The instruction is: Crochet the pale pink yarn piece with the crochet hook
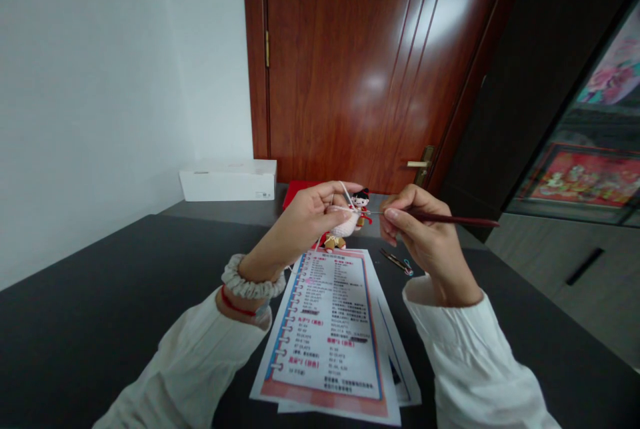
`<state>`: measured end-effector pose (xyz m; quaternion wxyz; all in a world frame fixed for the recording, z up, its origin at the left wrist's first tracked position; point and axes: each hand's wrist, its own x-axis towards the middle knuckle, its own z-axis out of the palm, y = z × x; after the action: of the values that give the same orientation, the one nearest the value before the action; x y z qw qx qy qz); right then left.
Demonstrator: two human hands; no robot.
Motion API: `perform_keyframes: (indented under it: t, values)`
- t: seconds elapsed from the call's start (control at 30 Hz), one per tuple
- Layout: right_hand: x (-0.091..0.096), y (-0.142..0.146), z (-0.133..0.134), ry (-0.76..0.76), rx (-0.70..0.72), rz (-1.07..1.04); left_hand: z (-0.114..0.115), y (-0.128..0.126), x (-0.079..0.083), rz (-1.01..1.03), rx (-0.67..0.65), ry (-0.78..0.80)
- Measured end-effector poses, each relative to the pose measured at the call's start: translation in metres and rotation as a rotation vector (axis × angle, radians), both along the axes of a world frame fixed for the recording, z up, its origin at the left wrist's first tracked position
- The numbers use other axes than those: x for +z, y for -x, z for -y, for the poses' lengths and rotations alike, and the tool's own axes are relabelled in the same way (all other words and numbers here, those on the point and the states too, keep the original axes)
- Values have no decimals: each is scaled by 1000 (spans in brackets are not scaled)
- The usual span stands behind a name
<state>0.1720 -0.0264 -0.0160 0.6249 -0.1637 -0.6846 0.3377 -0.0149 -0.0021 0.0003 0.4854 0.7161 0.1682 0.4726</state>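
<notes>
My left hand [313,216] is closed around a small pale pink crocheted piece [346,224], with white yarn looped over its fingers. My right hand [417,229] pinches a dark red crochet hook [453,219] whose tip meets the pink piece. Both hands are raised above a dark table [100,309]. Just behind the pink piece stands a small crocheted doll [360,202] with black hair and red clothes, partly hidden by my fingers.
Printed pattern sheets [330,329] lie stacked on the table below my hands. A small tool with a blue ring [397,261] lies to their right. A white box [229,180] and something red [296,193] sit at the far edge, before a brown door [370,62].
</notes>
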Motion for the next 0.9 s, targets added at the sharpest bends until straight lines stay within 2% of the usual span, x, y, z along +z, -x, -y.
perform_keyframes:
  t: [0.1, 0.23, 0.37, 0.47, 0.57, 0.77, 0.83, 0.9]
  values:
    - [1, 0, 2, -34, -90, 74, 2, -1, 2, -8, 45, -40]
    - [4, 3, 7, -90, -282, 209, 0, -5, 1, -40, 140, -101]
    - [7, 13, 11, -214, -474, 351, -3, -9, -2, -60, 241, -198]
    - [7, 20, 8, -334, -549, 451, 0, -12, 0, -53, 257, -210]
    - [4, 22, 1, -486, -576, 523, 2, -13, 3, 13, 175, -76]
    - [-5, 14, -12, -772, -572, 559, -2, -13, 5, 211, -138, 381]
    - [-6, 14, -11, -802, -615, 582, -2, -15, 4, 245, -176, 440]
    - [-7, 16, -9, -792, -692, 628, -1, -18, 5, 261, -122, 389]
